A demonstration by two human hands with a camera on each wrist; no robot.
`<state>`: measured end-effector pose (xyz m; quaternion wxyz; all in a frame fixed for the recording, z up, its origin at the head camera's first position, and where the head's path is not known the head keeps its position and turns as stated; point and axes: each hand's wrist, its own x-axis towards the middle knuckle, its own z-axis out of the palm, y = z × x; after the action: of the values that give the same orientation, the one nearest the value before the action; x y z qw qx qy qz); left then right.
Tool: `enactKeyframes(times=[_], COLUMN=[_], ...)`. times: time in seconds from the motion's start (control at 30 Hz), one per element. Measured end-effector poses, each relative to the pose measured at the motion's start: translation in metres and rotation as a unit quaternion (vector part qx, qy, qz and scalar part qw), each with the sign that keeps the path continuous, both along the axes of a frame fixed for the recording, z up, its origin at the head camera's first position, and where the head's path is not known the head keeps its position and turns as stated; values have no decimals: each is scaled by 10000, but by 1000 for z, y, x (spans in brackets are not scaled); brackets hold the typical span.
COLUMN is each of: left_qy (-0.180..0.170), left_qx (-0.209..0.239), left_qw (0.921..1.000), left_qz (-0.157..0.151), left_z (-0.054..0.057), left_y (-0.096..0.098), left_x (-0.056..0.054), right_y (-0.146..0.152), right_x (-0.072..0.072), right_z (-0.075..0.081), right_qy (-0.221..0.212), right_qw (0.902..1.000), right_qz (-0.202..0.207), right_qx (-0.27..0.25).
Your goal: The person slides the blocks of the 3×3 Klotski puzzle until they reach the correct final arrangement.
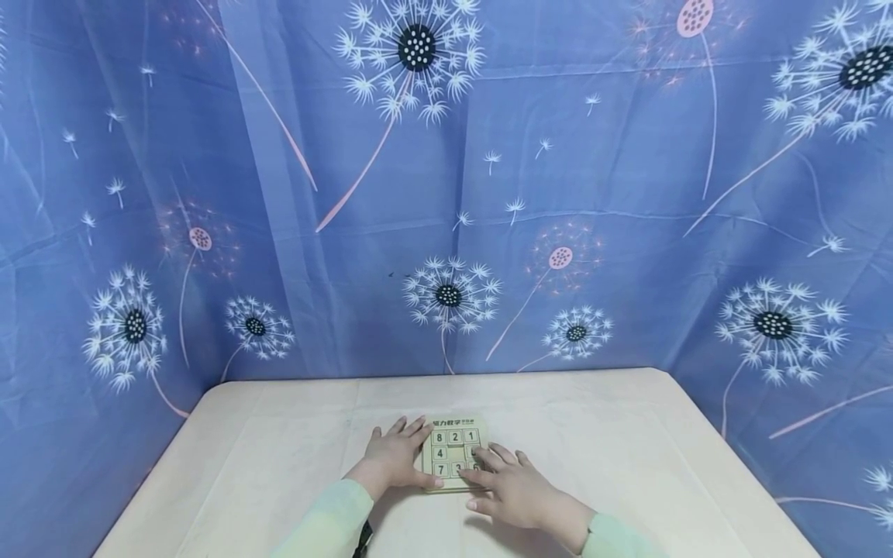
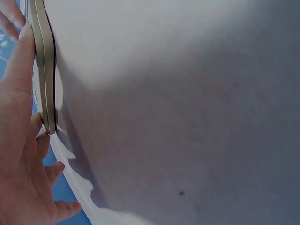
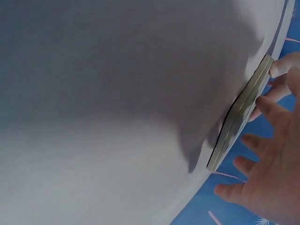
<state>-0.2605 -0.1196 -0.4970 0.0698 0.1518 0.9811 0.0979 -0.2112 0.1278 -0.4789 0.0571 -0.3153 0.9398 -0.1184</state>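
A sliding number puzzle (image 1: 455,455) lies flat on the table in the head view, its tiles showing 8, 2, 1 along the top, with a gap at the centre. My left hand (image 1: 396,456) holds the board at its left side, thumb on the lower left corner and fingers along the upper left edge. The board's edge (image 2: 47,70) is seen side-on in the left wrist view. From the right, my right hand (image 1: 519,492) reaches over the board with spread fingers. Its fingertips are at the 3 tile and the right-column tiles, partly hiding them; contact is unclear.
A pale table (image 1: 279,434) with rounded far corners carries the puzzle. Blue cloth (image 1: 593,178) with dandelion prints hangs behind and along both sides. A small dark object (image 1: 363,539) shows beside the left sleeve (image 1: 331,515).
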Motion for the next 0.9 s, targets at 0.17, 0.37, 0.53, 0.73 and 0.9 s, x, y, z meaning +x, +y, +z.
enactKeyframes(times=[0.17, 0.37, 0.53, 0.73, 0.9], left_qy=[-20, -32, -20, -17, 3], left_qx=[33, 39, 41, 23, 6], left_qw=[10000, 10000, 10000, 10000, 10000], left_qz=[-6, 1, -23, -47, -53], left_z=[0, -1, 0, 0, 0], left_y=[0, -1, -1, -2, -2], left_x=[0, -1, 0, 0, 0], right_y=[-2, -6, -9, -11, -13], right_x=[-2, -7, -11, -15, -18], right_z=[-1, -4, -3, -1, -2], right_qy=[-72, 18, 48, 14, -35], right_qw=[9999, 9998, 9995, 9993, 9991], right_qz=[-84, -217, -310, -357, -417], right_qx=[8, -14, -53, -80, -76])
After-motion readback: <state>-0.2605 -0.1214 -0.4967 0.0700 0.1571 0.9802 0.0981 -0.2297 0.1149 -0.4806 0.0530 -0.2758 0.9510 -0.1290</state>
